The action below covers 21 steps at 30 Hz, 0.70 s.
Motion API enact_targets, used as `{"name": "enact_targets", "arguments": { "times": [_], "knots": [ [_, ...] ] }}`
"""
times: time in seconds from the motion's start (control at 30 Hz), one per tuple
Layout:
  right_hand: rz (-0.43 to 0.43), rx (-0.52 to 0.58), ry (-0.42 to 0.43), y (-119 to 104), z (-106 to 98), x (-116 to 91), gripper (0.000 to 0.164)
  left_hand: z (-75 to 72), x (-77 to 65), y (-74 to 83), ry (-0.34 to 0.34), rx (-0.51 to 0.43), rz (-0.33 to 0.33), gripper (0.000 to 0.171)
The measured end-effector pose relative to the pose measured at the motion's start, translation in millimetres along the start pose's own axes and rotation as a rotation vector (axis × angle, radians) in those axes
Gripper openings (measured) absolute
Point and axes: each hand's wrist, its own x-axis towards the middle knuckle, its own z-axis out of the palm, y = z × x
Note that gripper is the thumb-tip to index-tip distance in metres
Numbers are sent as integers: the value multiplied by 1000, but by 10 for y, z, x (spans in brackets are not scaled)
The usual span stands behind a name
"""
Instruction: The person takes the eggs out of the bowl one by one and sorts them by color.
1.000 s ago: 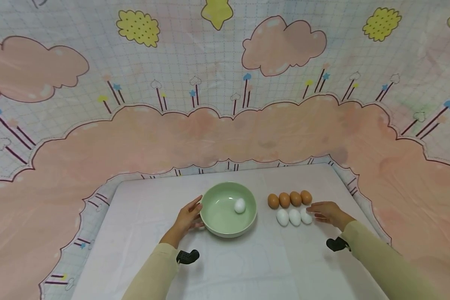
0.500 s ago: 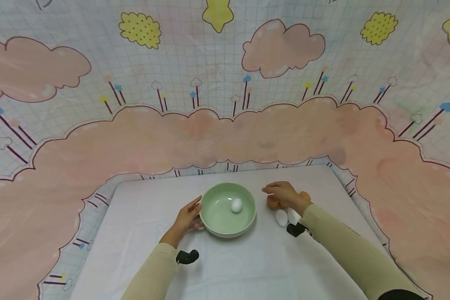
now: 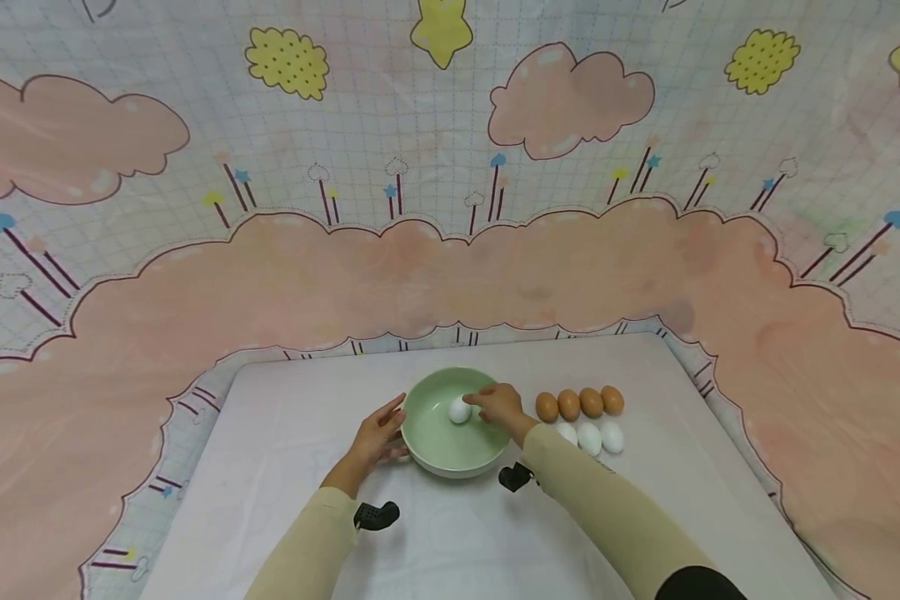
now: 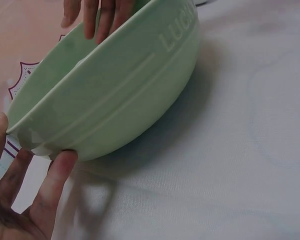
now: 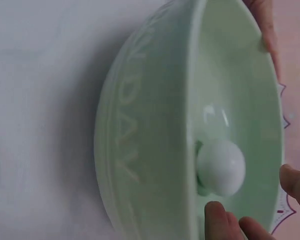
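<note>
A pale green bowl [image 3: 429, 446] with raised lettering holds one white egg [image 3: 460, 410]. My left hand [image 3: 375, 432] rests against the bowl's left side, its fingers spread along the outer wall and one fingertip at the rim, as the left wrist view shows. Over the bowl's right rim reaches my right hand [image 3: 498, 406], its fingers parted close to that egg. In the right wrist view the thumb and fingers [image 5: 217, 220] stand apart with a gap between them and the egg.
Right of the bowl lie a row of several brown eggs [image 3: 568, 405] and, nearer, a row of three white eggs [image 3: 589, 438], one partly hidden by the right sleeve. A white cloth [image 3: 435, 542] covers the table; a patterned curtain [image 3: 450, 275] hangs behind.
My right hand has moved left from beside the egg rows, across the brown eggs, into the bowl. The egg in the bowl has shifted slightly left. My left hand stays at the bowl.
</note>
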Motion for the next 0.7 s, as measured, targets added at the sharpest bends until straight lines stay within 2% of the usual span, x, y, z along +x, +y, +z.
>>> {"name": "enact_targets", "arguments": {
  "times": [0.13, 0.33, 0.53, 0.7],
  "knots": [
    [-17, -56, 34, 48, 116, 41, 59, -5, -4, -10, 3, 3, -5, 50],
    [-50, -86, 48, 163, 217, 107, 62, -5, -18, -29, -3, 11, -1, 50],
    [-80, -82, 80, 211, 270, 101, 62, 4, -7, -37, -10, 11, 0, 50],
    [-59, -84, 105, 194, 296, 84, 62, 12, -4, -20, 1, 10, 6, 49]
  ]
}}
